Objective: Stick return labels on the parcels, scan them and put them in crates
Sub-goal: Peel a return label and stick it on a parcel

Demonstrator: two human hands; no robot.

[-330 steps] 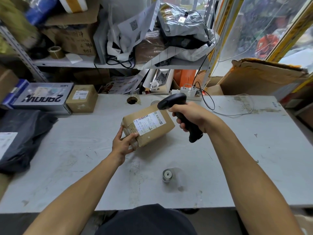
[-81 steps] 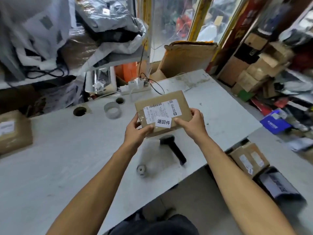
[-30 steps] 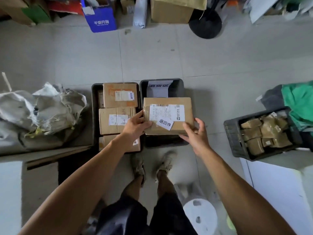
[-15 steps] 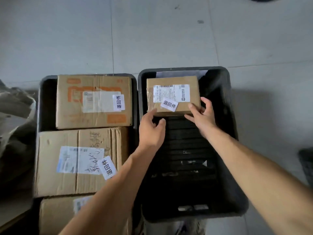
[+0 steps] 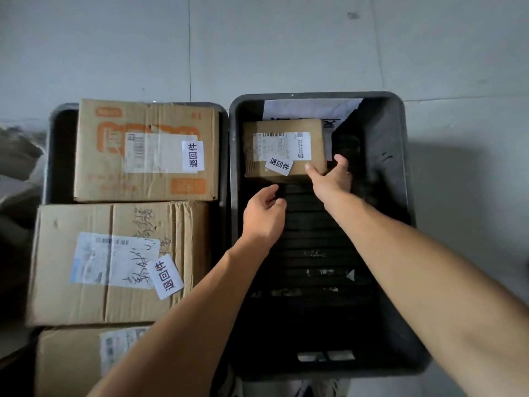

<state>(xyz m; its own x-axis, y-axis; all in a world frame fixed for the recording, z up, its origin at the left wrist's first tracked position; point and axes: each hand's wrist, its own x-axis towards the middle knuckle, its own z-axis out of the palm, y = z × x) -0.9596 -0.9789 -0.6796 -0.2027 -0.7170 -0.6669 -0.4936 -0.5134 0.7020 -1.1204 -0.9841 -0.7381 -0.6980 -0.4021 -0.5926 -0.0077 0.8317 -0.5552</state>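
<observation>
- small parcel (image 5: 284,149) lies flat at the far end of the right crate (image 5: 400,167), partly over a white sheet (image 5: 309,108); its return label (image 5: 279,166) faces up, presumably so it reads at a glance.
- right hand (image 5: 332,179) touches the parcel's near right corner, fingers loosely spread and not clamped; judged to be seating the parcel against the far wall.
- left hand (image 5: 263,216) hovers apart from the parcel, fingers relaxed and loosely curled, holding nothing.
- left crate (image 5: 53,156) is packed with larger labelled boxes (image 5: 120,262), which likely explains use of the right crate.
- placement step judged all but complete.
</observation>
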